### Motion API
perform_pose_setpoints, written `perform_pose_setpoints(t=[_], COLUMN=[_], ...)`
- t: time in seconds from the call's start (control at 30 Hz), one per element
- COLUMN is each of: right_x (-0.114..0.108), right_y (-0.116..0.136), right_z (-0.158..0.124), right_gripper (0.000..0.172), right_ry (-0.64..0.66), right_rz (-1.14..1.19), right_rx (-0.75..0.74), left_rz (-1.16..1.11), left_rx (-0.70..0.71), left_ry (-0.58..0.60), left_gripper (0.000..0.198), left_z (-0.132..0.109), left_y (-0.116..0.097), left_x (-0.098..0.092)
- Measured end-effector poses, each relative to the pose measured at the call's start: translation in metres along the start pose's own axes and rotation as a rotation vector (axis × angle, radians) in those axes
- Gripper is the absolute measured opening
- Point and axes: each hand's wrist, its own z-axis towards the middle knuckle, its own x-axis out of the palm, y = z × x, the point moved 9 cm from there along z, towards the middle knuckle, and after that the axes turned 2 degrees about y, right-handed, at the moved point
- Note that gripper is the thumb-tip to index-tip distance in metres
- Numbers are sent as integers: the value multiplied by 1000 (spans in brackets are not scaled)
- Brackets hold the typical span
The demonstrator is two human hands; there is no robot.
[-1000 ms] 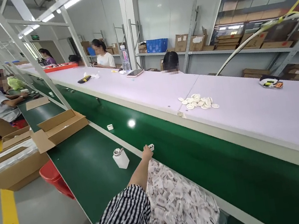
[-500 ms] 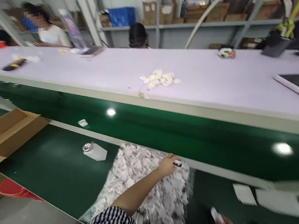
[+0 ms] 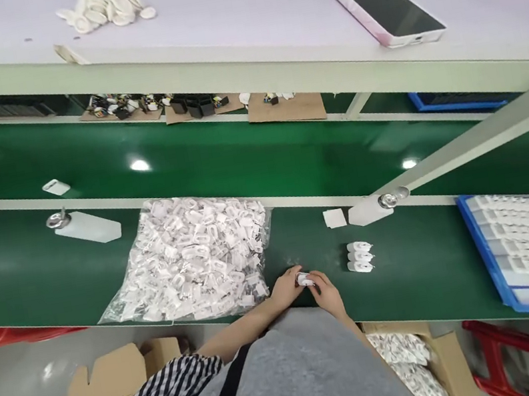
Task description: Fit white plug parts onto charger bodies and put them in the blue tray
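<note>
- In the head view, we see the left hand (image 3: 286, 289) and the right hand (image 3: 327, 292) close together, with the fingers of both closed on one small white part (image 3: 304, 279); this part is between the hands, just above the near side of the green table (image 3: 425, 279).
- To the left of the grip, we find a clear bag (image 3: 198, 256) which is full of white parts, and farther left a white bottle (image 3: 91, 227) with metal top, lying in the picture at a slant.
- To the right of the grip, we see three white pieces (image 3: 359, 256) in a short row; behind them are a flat white square (image 3: 334, 218) and a second bottle (image 3: 368, 209).
- Far to the right of the grip, we notice a blue tray (image 3: 487, 255) with rows of white pieces.
- Beyond and above the grip, we see a phone (image 3: 388, 11) on the pale shelf (image 3: 235, 20).
</note>
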Motion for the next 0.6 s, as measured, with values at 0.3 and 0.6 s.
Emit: perform_pose_setpoints(t=[0.3, 0.6], right_x=[1, 2], right_y=[6, 8], right_z=[-4, 1], right_gripper=[25, 26], right_ry=[30, 124], right_rz=[-212, -228], right_rx=[-77, -80], left_rz=[-40, 298], left_rx=[-30, -57], left_ry=[-43, 17], left_gripper=[30, 36], left_z=[-12, -19], left_y=[-2, -18], left_x=[1, -2])
